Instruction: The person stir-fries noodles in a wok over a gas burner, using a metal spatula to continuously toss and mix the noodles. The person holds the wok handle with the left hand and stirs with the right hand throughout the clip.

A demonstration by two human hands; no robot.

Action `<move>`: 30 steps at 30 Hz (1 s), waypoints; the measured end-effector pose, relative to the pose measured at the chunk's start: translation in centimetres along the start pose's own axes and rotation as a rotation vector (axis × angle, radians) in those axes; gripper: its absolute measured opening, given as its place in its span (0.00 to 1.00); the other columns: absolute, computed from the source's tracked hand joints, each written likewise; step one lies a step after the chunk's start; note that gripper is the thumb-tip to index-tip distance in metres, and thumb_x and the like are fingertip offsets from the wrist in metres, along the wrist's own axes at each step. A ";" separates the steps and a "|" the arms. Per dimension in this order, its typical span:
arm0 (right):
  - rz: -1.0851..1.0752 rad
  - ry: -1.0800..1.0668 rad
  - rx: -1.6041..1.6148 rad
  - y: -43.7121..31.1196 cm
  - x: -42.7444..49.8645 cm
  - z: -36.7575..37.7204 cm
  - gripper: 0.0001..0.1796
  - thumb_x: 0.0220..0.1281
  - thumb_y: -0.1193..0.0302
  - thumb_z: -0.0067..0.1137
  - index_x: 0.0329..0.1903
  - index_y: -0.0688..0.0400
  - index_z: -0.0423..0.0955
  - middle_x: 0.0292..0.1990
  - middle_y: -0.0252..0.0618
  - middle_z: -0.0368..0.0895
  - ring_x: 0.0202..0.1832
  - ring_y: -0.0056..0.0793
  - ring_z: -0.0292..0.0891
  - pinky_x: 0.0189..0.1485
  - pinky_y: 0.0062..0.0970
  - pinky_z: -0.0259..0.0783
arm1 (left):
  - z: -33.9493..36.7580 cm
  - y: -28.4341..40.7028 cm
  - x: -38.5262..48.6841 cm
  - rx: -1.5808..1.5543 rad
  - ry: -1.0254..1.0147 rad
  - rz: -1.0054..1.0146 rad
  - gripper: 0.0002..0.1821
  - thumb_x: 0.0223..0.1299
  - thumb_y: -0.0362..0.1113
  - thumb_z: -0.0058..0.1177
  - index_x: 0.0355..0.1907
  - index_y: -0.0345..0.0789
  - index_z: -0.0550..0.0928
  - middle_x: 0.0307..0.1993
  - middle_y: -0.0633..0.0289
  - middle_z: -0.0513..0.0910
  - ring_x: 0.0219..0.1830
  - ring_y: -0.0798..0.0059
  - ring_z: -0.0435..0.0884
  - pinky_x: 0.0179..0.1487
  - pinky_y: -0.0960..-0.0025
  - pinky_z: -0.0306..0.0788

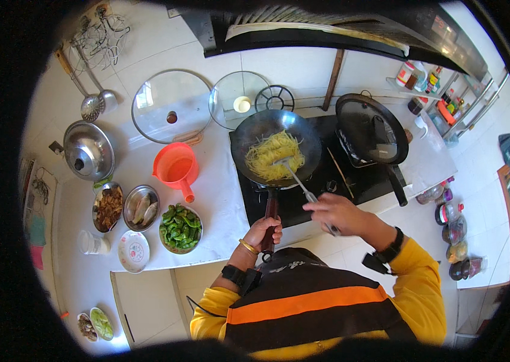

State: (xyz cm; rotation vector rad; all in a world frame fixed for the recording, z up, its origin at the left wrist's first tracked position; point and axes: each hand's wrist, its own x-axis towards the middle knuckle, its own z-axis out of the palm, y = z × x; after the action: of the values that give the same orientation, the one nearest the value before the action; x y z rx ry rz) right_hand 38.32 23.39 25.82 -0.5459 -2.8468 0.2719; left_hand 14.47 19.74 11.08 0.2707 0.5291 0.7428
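Note:
My left hand [262, 235] grips the dark wooden handle [271, 206] of a wok [248, 131] that sits on the left part of a black gas hob [291, 210]. Inside the wok lies a heap of pale yellow-green shreds [273, 151], which look like shredded potato. With my right hand [338, 212] I hold a metal spatula [299, 181] by its handle. Its blade rests in the shreds, at the side of the heap nearer me. Just right of the wok, a thin wooden chopstick [340, 169] lies across the hob.
Left on the counter stand a red plastic ladle [176, 163], a bowl of green peppers [180, 228], a metal dish of fish [142, 210] and a white plate [134, 252]. A lidded frying pan [372, 129] occupies the hob's right side. Glass lids [155, 108] lean against the back wall.

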 end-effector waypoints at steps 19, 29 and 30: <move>0.024 0.258 0.119 1.9 0.1 2.0 0.08 0.39 0.78 0.56 0.28 0.59 0.70 0.49 0.42 0.75 0.37 0.43 0.70 0.40 0.35 0.70 | 0.5 -0.1 0.0 -0.008 0.018 -0.003 0.07 0.56 0.33 0.48 0.38 0.40 0.70 0.21 0.68 0.66 0.19 0.81 0.64 0.23 0.75 0.60; 0.101 0.069 0.062 -0.1 -1.6 3.8 0.09 0.39 0.75 0.59 0.27 0.58 0.69 0.51 0.40 0.74 0.41 0.41 0.69 0.44 0.34 0.70 | 0.5 -0.3 0.0 -0.036 0.011 -0.001 0.07 0.57 0.33 0.47 0.39 0.39 0.71 0.22 0.68 0.66 0.20 0.81 0.63 0.23 0.76 0.60; 0.104 0.140 0.038 -0.1 -2.0 3.9 0.09 0.39 0.76 0.59 0.27 0.58 0.69 0.52 0.40 0.73 0.42 0.40 0.69 0.45 0.34 0.69 | 0.6 -0.4 0.0 -0.035 0.009 -0.001 0.07 0.57 0.33 0.47 0.39 0.39 0.71 0.22 0.68 0.66 0.20 0.81 0.63 0.23 0.76 0.60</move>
State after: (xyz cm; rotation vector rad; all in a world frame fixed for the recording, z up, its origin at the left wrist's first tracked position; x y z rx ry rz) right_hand 39.11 21.95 21.76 -0.6781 -2.6772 0.2936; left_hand 14.98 19.45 11.42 0.2345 0.5238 0.7520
